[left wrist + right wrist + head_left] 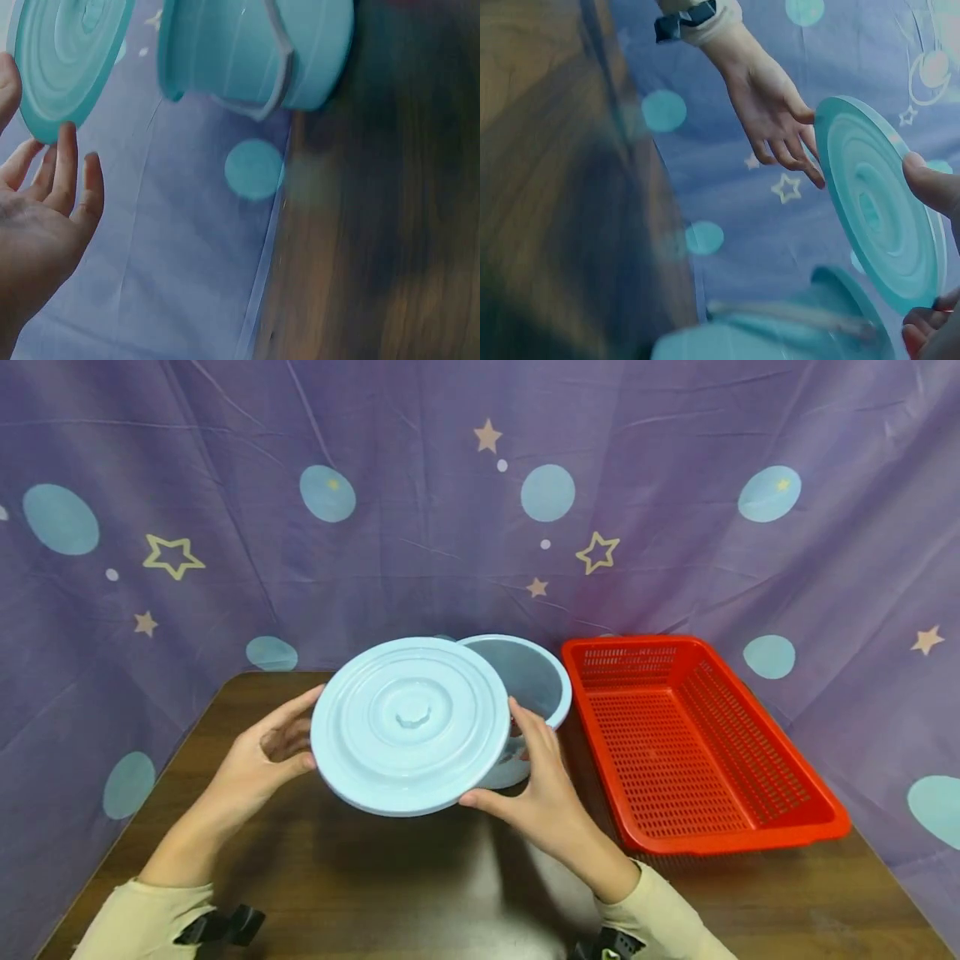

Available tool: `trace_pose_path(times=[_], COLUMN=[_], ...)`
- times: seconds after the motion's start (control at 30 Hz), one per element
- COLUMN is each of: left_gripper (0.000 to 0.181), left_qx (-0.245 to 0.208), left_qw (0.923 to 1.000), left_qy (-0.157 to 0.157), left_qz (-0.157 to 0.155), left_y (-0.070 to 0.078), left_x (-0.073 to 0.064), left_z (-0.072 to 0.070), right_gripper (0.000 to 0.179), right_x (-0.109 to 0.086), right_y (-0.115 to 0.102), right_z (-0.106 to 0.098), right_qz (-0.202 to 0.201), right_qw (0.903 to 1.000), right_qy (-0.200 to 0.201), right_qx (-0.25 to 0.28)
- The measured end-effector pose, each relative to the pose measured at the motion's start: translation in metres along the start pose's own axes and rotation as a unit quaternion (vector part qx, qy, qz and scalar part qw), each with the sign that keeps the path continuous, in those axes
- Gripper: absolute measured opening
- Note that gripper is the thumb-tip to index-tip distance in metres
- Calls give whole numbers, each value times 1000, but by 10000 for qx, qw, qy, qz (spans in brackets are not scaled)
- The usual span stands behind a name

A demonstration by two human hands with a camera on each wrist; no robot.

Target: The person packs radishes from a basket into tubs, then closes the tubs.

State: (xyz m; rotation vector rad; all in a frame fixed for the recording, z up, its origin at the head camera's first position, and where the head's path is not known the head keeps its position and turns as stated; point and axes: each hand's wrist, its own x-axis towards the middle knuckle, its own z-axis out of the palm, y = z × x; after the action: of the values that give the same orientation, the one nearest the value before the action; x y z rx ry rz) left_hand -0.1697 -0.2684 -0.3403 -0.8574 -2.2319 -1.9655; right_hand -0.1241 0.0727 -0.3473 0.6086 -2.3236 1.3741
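A round light-blue lid (411, 768) with ringed ridges is held tilted above the table, its top facing the head camera. My left hand (243, 777) holds the lid's left rim between thumb and fingers. On the opposite side, my right hand (547, 797) pinches the rim, thumb at the lower edge and fingers toward the back. Behind the lid stands a light-blue bucket (501, 647) with no cover on its mouth, partly hidden by the lid and right hand. The left wrist view shows the bucket's handle (281, 64) hanging down along its side.
To the right of the bucket, a red perforated plastic basket (720, 842) lies on the brown wooden table (375, 893). A purple curtain (420, 552) with stars and blue dots hangs behind the table and along its sides.
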Motion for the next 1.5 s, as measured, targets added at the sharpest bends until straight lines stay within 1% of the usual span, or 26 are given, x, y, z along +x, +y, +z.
trace_pose_path(times=[0.07, 0.13, 0.27, 0.37, 0.5, 0.63, 0.83, 0.93, 1.0, 1.07, 1.13, 1.33, 1.4, 1.5], left_gripper=[70, 71, 70, 69, 69, 71, 67, 65, 65, 64, 63, 62, 63, 62], left_qx=[86, 174, 345, 483, 669, 844, 928, 998, 1038, 1052, 1067, 1288, 1363, 1326], left_qw=[10000, 9998, 9992, 9983, 9960, 9930, 9914, 9902, 9896, 9889, 9883, 9833, 9822, 9832], left_qy=[-24, -85, -194, -217, -180, -204, -252, -142, -34, 95, 149, 152, 152, 170], left_qz=[-32, -27, -58, -238, -567, -796, -890, -967, -995, -1040, -1079, -1280, -1281, -1245], left_y=[-2, -3, -7, -9, -14, -21, -31, -36, -39, -41, -44, -51, -52, -52], left_x=[7, 14, 28, 39, 52, 65, 86, 95, 99, 103, 105, 103, 102, 101], left_z=[8, 16, 29, 39, 49, 58, 69, 73, 74, 74, 74, 70, 70, 71], right_gripper=[111, 110, 107, 104, 104, 102, 89, 87, 90, 91, 92, 94, 95, 95], right_x=[1, 2, 7, 11, 18, 28, 41, 46, 50, 54, 57, 62, 63, 63], right_y=[3, 7, 16, 23, 32, 43, 60, 66, 70, 73, 76, 80, 80, 81], right_z=[-11, -21, -39, -50, -63, -73, -80, -79, -77, -75, -74, -70, -70, -70], right_qz=[166, 416, 859, 1103, 1365, 1469, 1407, 1395, 1447, 1501, 1552, 1592, 1586, 1604], right_qw=[9998, 9986, 9943, 9908, 9858, 9824, 9819, 9830, 9831, 9829, 9818, 9801, 9800, 9794], right_qy=[-98, -253, -517, -662, -819, -974, -1112, -1050, -966, -915, -945, -1055, -1071, -1101], right_qx=[-105, -196, -368, -425, -539, -624, -611, -561, -566, -553, -560, -540, -540, -544])
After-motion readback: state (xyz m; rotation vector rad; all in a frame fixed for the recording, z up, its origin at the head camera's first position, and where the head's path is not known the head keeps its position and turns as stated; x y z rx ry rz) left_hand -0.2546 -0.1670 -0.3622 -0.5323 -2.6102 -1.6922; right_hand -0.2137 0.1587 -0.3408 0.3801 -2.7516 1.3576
